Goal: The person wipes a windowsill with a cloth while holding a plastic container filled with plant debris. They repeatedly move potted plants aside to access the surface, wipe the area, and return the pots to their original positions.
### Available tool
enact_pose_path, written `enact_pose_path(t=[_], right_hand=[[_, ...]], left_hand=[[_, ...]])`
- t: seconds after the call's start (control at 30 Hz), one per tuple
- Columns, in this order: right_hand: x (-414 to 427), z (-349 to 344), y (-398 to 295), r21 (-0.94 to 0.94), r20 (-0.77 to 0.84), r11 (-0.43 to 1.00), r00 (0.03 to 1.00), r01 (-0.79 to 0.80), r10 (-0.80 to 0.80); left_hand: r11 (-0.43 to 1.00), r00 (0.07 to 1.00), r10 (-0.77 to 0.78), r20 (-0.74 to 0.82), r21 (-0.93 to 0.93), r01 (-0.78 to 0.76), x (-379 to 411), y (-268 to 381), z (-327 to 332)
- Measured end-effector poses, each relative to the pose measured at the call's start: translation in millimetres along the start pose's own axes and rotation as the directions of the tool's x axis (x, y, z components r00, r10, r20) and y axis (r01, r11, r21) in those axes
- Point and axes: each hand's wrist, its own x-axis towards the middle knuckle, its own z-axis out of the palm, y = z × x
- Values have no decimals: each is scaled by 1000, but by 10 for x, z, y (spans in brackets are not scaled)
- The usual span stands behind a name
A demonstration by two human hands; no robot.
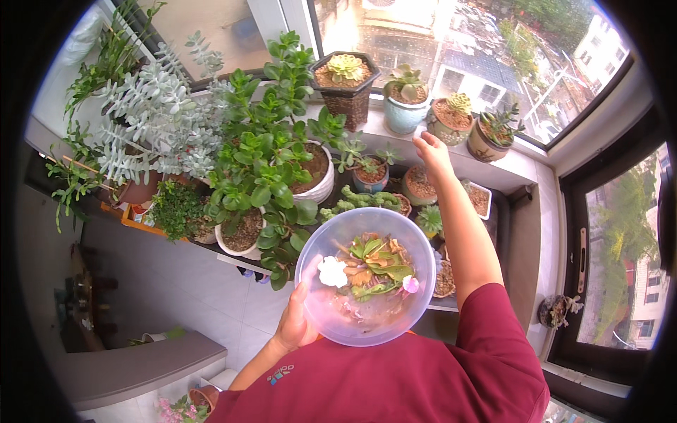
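My left hand (299, 320) grips the left rim of a round translucent plastic bowl (365, 330), held close to my chest. Inside the bowl lie green and brown withered leaves (376, 264), a white crumpled wad (332, 272) and a pink petal (410, 284). My right hand (432, 153) reaches out to the windowsill, beside the light blue pot (404, 113) with a succulent and the rounded pot (449, 127) with a pale green rosette. Its fingers are bent; whether they hold anything I cannot tell.
A hexagonal brown pot (345, 103) and a beige pot (487, 140) also stand on the sill (508, 166). Leafy jade-like plants (264, 158) and a silvery succulent (158, 111) crowd the left. Several small pots stand below the sill, near a white square pot (478, 200) and beneath my right arm.
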Motion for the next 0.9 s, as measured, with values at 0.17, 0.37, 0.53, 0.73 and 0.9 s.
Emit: enact_pose_path(t=[0.17, 0.37, 0.53, 0.73, 0.9], right_hand=[[-12, 329, 11, -152, -65, 987, 997, -47, 37], [4, 869, -260, -519, 169, 794, 948, 317, -269], [286, 1219, -293, -583, 175, 774, 969, 246, -176], [385, 1312, -292, -477, 243, 800, 930, 363, -277], [505, 1339, -253, -548, 206, 768, 943, 331, -260]], left_hand=[[998, 991, 67, -117, 21, -65, -147, 13, -162], [999, 998, 35, -44, -26, -36, -106, 11, -259], [999, 990, 41, -131, -14, -43, -149, 33, -273], [999, 977, 40, -208, 6, -39, -193, 8, -363], [1000, 973, 12, -230, 10, -10, -167, 25, -382]])
